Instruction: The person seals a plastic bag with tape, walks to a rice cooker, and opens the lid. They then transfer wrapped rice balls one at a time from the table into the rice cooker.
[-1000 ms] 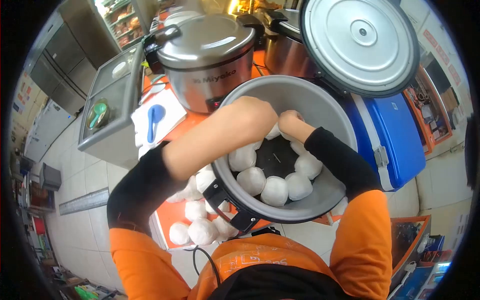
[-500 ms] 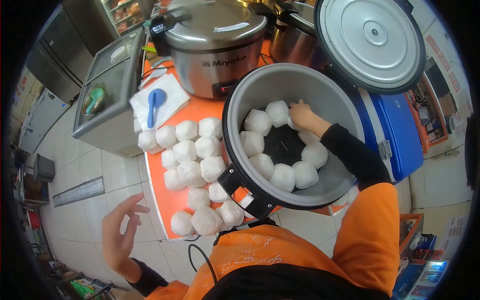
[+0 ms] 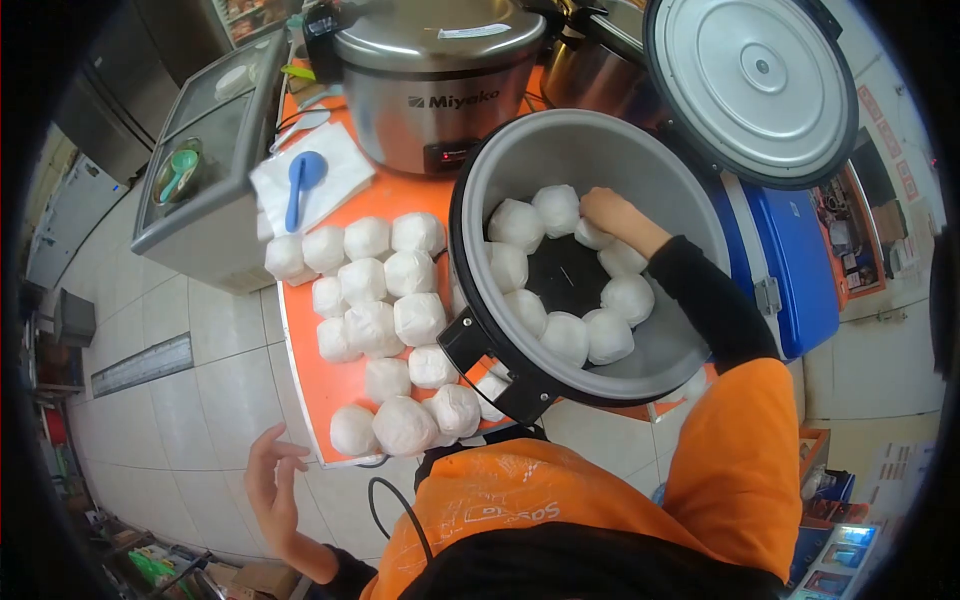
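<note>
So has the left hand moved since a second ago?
Yes. The left hand has left the open cooker pot and now hangs below the orange table's edge, fingers spread.

A closed stainless-steel rice cooker marked Miyoko [image 3: 435, 85] stands at the back of the orange table [image 3: 320, 385]. Beside it a blue plastic spoon [image 3: 300, 183] lies on a white cloth [image 3: 335, 180]. A blue cooler box [image 3: 795, 260] sits right.

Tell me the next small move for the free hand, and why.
Probably bring the left hand up to the nearest white bundle at the near edge of the orange counter and pick it up. That hand hangs empty and open below the counter, while the right hand rests on a bundle inside the pot, where the ring of bundles leaves the dark centre bare.
</note>
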{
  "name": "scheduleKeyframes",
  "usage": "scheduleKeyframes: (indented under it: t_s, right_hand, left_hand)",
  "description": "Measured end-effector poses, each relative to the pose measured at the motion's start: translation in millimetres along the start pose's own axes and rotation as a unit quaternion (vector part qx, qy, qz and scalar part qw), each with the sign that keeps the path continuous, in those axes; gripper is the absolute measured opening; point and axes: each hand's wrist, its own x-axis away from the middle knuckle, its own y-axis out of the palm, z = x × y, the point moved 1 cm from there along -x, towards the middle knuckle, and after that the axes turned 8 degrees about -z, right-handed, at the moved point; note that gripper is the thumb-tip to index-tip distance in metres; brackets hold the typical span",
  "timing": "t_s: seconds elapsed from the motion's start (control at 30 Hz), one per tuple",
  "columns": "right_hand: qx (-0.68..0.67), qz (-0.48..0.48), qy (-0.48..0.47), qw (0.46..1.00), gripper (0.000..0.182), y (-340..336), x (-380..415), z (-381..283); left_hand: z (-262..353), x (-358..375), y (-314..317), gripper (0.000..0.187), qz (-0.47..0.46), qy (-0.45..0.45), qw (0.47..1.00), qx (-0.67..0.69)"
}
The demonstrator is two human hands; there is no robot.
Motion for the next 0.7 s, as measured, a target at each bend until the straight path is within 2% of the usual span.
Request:
scheduleKeyframes:
  t_s: [0.13, 0.23, 0.33, 0.37, 0.47, 0.5, 0.6, 0.63, 0.7]
  right_hand:
    - [0.015, -0.057, -0.014, 0.998, 0.011, -10.7, -4.7, 1.4]
    - [0.015, 0.020, -0.006, 1.000, 0.010, -46.0, 22.9, 10.3]
    - [0.020, -0.109, 0.003, 0.994, 0.005, -46.8, 68.6, 6.4]
    - [-0.028, -0.112, 0.039, 0.992, 0.009, -41.0, 76.2, 6.3]
    - [-0.172, -0.125, 0.143, 0.967, 0.029, -15.6, 87.4, 1.6]
    - [-0.122, -0.151, 0.120, 0.974, 0.045, -5.6, 81.8, 2.6]
    - [-0.111, -0.121, 0.081, 0.983, 0.040, 32.7, 61.1, 13.0]
    - [-0.062, -0.225, 0.087, 0.968, 0.037, 20.3, 55.8, 7.8]
    - [-0.066, -0.231, 0.089, 0.967, 0.033, 10.7, 57.5, 10.3]
  left_hand:
    - [4.0, -4.4, 13.3, 0.029, 0.000, 0.004, 1.000, 0.024]
    - [-6.1, 6.0, 9.4, 0.029, 0.037, 0.003, 0.998, 0.053]
    - [-13.2, 4.8, 8.5, 0.028, 0.077, -0.006, 0.996, 0.040]
    - [-17.0, 2.8, 11.2, 0.028, 0.104, -0.017, 0.994, 0.033]
    - [-18.1, -10.2, 17.8, 0.027, 0.104, -0.010, 0.994, 0.034]
    - [-16.3, -15.2, 21.6, 0.027, 0.098, -0.001, 0.995, 0.038]
    - [-5.0, -29.8, 31.2, 0.026, 0.081, 0.017, 0.996, 0.046]
    - [-0.9, -32.0, 33.8, 0.026, 0.078, 0.018, 0.996, 0.048]
    - [-0.1, -33.9, 35.5, 0.025, 0.075, 0.026, 0.996, 0.040]
